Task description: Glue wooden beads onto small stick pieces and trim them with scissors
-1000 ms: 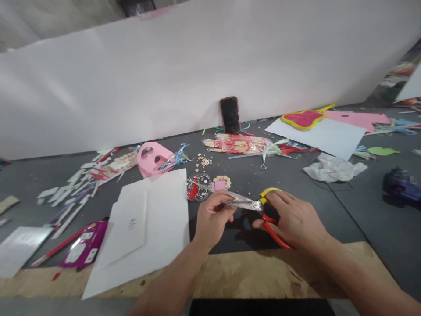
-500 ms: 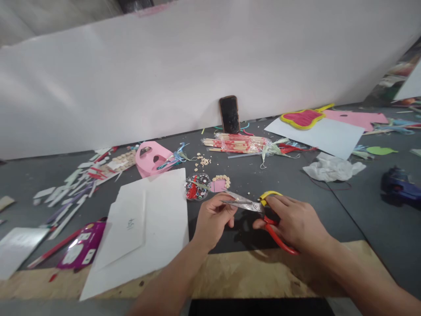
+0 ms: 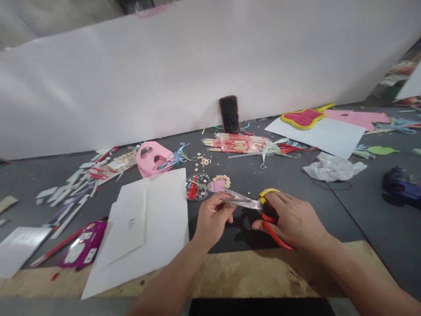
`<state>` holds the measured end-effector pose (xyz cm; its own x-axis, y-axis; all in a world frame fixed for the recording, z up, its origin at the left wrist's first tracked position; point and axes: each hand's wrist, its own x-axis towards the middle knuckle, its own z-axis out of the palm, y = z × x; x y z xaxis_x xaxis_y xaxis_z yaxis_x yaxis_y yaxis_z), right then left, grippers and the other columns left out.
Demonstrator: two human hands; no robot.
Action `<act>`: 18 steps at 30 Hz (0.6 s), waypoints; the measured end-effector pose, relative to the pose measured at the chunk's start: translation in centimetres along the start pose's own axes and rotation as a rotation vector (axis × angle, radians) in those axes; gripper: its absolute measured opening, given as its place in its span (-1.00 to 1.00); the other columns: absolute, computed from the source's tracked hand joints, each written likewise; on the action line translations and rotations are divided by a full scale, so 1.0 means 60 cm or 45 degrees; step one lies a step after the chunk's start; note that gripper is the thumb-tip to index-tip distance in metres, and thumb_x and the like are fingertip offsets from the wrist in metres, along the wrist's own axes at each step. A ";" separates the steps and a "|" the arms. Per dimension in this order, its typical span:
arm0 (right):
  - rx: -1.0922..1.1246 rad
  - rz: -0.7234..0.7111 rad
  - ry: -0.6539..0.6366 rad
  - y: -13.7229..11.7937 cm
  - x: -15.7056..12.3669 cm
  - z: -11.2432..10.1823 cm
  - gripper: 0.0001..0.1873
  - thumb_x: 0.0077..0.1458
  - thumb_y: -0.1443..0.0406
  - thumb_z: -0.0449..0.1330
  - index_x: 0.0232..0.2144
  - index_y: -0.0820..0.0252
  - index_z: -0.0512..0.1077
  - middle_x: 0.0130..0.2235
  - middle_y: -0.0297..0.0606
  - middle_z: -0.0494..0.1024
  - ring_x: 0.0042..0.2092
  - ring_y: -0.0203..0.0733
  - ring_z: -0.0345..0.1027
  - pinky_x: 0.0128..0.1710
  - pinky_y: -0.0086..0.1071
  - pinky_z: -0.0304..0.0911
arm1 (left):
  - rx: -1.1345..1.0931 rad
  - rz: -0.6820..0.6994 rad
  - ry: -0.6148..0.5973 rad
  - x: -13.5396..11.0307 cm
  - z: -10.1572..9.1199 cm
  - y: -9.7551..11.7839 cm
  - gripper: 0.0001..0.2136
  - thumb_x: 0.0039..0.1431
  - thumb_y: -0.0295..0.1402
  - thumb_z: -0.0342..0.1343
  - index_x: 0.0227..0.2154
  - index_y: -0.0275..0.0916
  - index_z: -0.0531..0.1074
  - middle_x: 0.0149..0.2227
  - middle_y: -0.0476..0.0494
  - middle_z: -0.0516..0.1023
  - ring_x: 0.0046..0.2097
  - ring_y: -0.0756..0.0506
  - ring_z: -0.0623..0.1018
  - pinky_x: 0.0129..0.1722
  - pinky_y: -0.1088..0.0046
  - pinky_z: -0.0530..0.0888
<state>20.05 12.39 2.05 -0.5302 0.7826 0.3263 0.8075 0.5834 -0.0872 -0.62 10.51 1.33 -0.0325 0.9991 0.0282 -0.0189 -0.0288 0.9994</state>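
Note:
My right hand (image 3: 292, 219) grips a pair of scissors (image 3: 251, 203) by its handles, one loop yellow and the other red. The blades point left and are parted, with their tips at the fingers of my left hand (image 3: 213, 217). Thumb and fingertips of that hand are pinched together; a tiny pale bit shows between the blades beside them, too small to name. Just beyond the blades lie a pink piece (image 3: 217, 186) edged with small beige bits (image 3: 224, 179) and a clear round container (image 3: 197, 186) of dark and red beads.
White sheets (image 3: 164, 219) lie left of my hands, by a purple packet (image 3: 84, 243). A pink cut-out (image 3: 154, 159), wrapped sticks (image 3: 240, 143) and an upright phone (image 3: 229, 114) stand or lie farther back. Crumpled white tissue (image 3: 333, 167) is at right.
The scissors have shifted slightly left, and the red handle has swung a little toward the yellow one. My left hand stays almost in place.

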 end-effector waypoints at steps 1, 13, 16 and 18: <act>0.017 -0.009 -0.022 0.000 0.000 -0.001 -0.59 0.07 -0.04 0.07 -0.31 0.19 0.33 -0.32 -0.16 0.56 -0.32 -0.08 0.46 -0.45 -0.34 0.16 | 0.009 0.005 -0.001 0.000 0.000 -0.001 -0.86 0.08 -0.28 0.16 -0.44 -0.25 0.44 -0.62 0.10 0.36 -0.63 0.08 0.37 -0.57 0.57 0.27; 0.233 0.043 -0.230 -0.005 -0.006 -0.011 -0.62 0.14 -0.03 0.01 -0.44 0.15 0.28 -0.49 -0.28 0.47 -0.49 -0.20 0.37 -0.51 -0.40 0.08 | 0.139 0.026 -0.036 -0.005 0.002 0.013 -0.79 0.12 -0.20 0.10 -0.44 -0.26 0.43 -0.64 0.09 0.36 -0.64 0.08 0.38 -0.59 0.59 0.32; 0.313 0.104 -0.296 -0.010 -0.006 -0.015 -0.62 0.13 -0.03 0.02 -0.46 0.13 0.26 -0.52 -0.31 0.45 -0.53 -0.25 0.32 -0.54 -0.42 0.06 | 0.132 -0.050 -0.035 -0.004 -0.001 0.011 -0.76 0.12 -0.17 0.10 -0.42 -0.27 0.44 -0.68 0.09 0.35 -0.66 0.09 0.34 -0.64 0.61 0.29; 0.321 0.123 -0.298 -0.011 -0.005 -0.014 -0.64 0.13 -0.02 0.03 -0.46 0.13 0.26 -0.51 -0.31 0.46 -0.52 -0.24 0.32 -0.53 -0.41 0.07 | 0.120 -0.095 -0.043 -0.004 -0.002 0.010 -0.74 0.11 -0.14 0.10 -0.42 -0.28 0.44 -0.70 0.09 0.36 -0.69 0.11 0.29 -0.69 0.63 0.23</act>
<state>19.93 11.58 2.80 -0.5230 0.8482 0.0835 0.7829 0.5169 -0.3463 -0.75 10.27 1.90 -0.0007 0.9989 -0.0471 0.0745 0.0470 0.9961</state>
